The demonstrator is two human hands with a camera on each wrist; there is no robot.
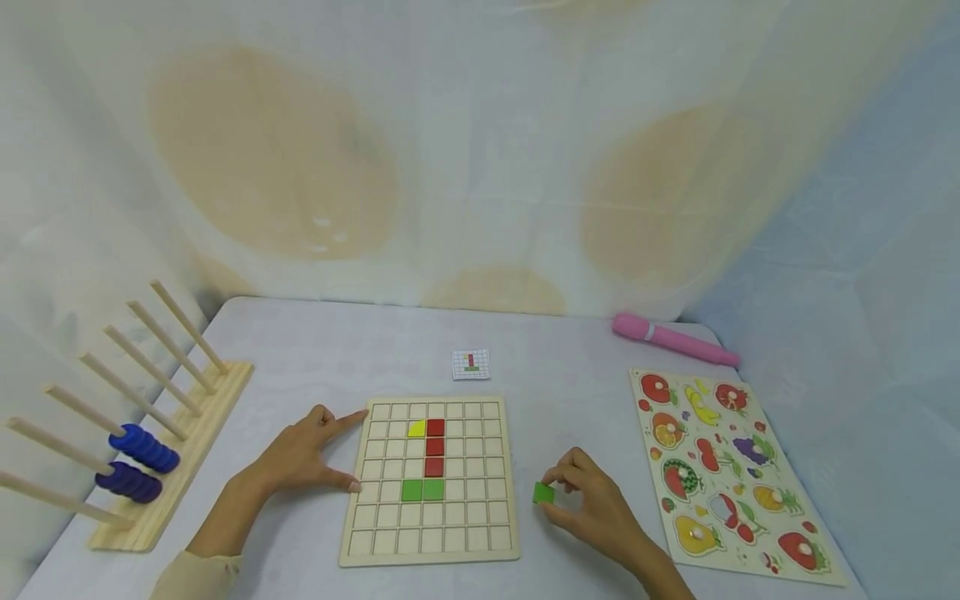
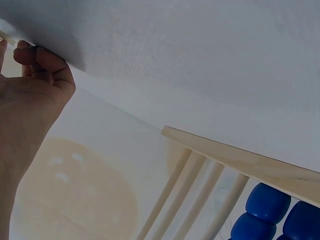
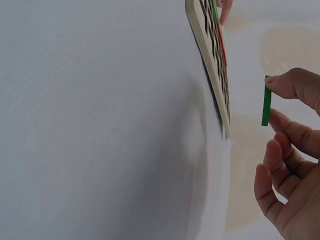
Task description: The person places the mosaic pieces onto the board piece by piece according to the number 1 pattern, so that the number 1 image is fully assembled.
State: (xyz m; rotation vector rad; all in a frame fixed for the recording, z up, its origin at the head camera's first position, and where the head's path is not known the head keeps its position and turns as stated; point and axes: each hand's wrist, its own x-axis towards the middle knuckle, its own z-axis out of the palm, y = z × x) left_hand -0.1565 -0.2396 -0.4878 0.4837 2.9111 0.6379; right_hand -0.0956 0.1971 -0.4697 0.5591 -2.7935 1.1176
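A wooden grid board (image 1: 390, 518) lies flat at the middle of the table. On it sit a yellow quarter-round tile (image 1: 417, 429), a column of red square tiles (image 1: 435, 447) and two green square tiles (image 1: 412, 490) side by side. My left hand (image 1: 300, 454) touches the board's left edge with extended index finger and thumb, its other fingers bent. Between thumb and index finger, my right hand (image 1: 596, 504) pinches another green square tile (image 3: 267, 101), held just off the board's right side. The right wrist view shows this tile edge-on above the table.
A small pattern card (image 1: 471, 364) lies behind the board. To the left stands a wooden peg rack (image 1: 225, 396) with blue beads (image 1: 142, 450) on two pegs. On the right are a fruit puzzle board (image 1: 712, 462) and a thick pink pen-shaped object (image 1: 675, 338).
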